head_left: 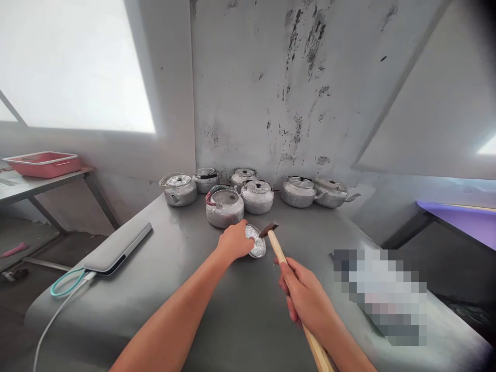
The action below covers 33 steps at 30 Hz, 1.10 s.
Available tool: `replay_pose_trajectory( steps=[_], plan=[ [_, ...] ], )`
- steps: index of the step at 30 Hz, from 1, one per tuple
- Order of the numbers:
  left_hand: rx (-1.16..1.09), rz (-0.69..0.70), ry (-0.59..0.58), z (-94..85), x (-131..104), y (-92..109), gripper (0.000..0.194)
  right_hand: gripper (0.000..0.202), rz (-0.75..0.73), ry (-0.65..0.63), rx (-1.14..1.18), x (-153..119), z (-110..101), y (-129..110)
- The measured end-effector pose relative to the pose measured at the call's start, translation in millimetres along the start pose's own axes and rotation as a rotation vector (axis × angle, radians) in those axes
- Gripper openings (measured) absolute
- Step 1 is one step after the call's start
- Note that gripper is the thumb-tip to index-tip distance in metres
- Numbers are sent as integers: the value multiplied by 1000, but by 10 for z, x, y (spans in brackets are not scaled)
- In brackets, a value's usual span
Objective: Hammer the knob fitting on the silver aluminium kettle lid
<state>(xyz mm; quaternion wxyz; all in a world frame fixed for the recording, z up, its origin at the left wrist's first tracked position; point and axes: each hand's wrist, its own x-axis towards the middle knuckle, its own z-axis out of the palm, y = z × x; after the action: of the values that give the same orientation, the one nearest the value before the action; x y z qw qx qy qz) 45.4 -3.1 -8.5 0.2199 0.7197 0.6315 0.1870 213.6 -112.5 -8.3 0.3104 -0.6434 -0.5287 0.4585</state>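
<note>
My left hand [235, 242] is closed on the edge of a round silver kettle lid [259, 247], tilted just above or against the table; which of the two I cannot tell. My right hand [304, 289] grips the wooden handle of a hammer [277, 247]. Its dark head is at the lid's right side, touching it or very near. Right behind my left hand stands a dented metal kettle [225, 213] with its top uncovered and a red and green wrapped handle. A lidded kettle [257, 203] sits beside it.
More kettles stand along the wall, among them one at the left [180, 195] and one at the right [334, 198]. A grey power bank [120, 247] with a white cable lies at the table's left. A blurred-out object [382, 297] lies at the right. Further left is a red basin [44, 166].
</note>
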Motion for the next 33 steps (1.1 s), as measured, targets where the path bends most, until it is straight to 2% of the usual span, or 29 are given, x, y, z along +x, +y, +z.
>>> replay_pose_trajectory(
  steps=[3,14,17,23,30,33],
  plan=[
    [0,-14,-2,7,15,-22,55,33,-6,20,-16,12,-20,12],
    [1,-17,3,17,35,-91,49,40,-5,-58,-117,70,-128,56],
    [9,-9,30,24,39,-110,48,40,-33,-62,-163,64,-182,58],
    [14,-16,133,52,53,-101,47,42,6,-133,-273,129,-288,113],
    [5,12,200,123,80,-70,36,38,-122,-168,-421,248,-472,59],
    [-7,25,193,142,104,-37,34,37,-127,-194,-464,305,-575,75]
  ],
)
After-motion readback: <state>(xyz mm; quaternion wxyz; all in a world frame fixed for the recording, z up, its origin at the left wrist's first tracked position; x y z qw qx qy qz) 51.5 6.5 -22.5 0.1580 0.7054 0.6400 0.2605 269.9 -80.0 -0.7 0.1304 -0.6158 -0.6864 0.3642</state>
